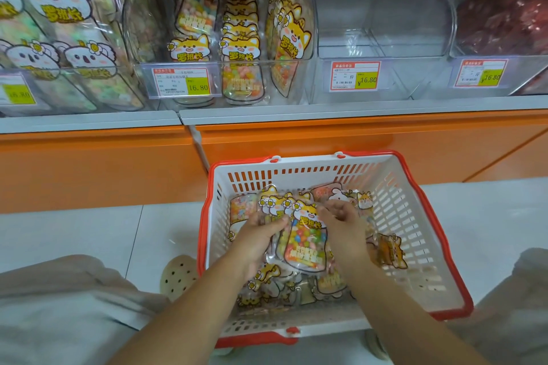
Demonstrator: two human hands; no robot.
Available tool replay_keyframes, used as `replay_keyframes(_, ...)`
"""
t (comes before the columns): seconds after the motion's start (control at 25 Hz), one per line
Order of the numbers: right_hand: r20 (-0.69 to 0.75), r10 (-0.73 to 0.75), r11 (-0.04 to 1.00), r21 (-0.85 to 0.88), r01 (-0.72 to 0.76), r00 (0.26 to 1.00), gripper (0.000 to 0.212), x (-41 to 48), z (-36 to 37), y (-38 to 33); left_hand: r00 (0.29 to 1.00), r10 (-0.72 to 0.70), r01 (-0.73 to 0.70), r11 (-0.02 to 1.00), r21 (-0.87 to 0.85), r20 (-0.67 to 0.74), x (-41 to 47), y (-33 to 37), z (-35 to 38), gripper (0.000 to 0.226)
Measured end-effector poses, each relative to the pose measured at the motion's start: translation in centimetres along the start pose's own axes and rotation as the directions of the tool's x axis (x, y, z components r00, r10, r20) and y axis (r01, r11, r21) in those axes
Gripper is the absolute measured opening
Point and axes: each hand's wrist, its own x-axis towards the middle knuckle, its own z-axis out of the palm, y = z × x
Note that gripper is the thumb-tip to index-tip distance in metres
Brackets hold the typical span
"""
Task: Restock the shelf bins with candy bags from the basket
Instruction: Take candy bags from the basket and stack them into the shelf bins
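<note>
Gripping a stack of fox candy bags (305, 238) by its left edge with left hand (261, 235), pinching its top with right hand (341, 227); held inside basket (400, 231) at 6 o'clock, probably bundled for fox-bag bin (148, 27) at 12.

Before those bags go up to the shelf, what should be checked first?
1. Left hand grips the stack of fox bags: ok.
2. Right hand pinches the stack's upper edge: ok.
3. Every bag in the stack matches: cannot tell, only the top one shows fully.
4. Fox bin has room: ok, its left side is sparse.
5. Way from basket to bin is free: ok.
</note>
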Motion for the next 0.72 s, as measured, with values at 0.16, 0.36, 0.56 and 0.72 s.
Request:
replay_keyframes(0.16,0.012,0.072,0.997,-0.040,-0.071,0.997,0.012,-0.6,0.9,0.3,0.996,-0.047,0.044,0.998,0.044,0.079,-0.6,0.2,0.9,0.091)
replay_keyframes(0.36,0.052,-0.050,0.998,-0.027,0.051,0.997,0.041,-1.1,1.3,-1.2,0.989,-0.045,0.009,0.969,0.248,0.140,-1.1,0.8,0.6,0.117)
replay_keyframes(0.56,0.341,0.167,0.976,0.073,-0.203,0.925,0.072,-1.4,1.4,-2.3,0.982,0.176,-0.186,0.952,0.242,0.063,-2.5,4.0,-0.6,0.100)
replay_keyframes(0.72,0.427,0.031,0.999,-0.009,-0.030,0.904,0.087,-2.3,2.8,-4.3,0.949,0.307,-0.316,0.919,0.238,0.074,-4.3,7.3,-0.9,0.070)
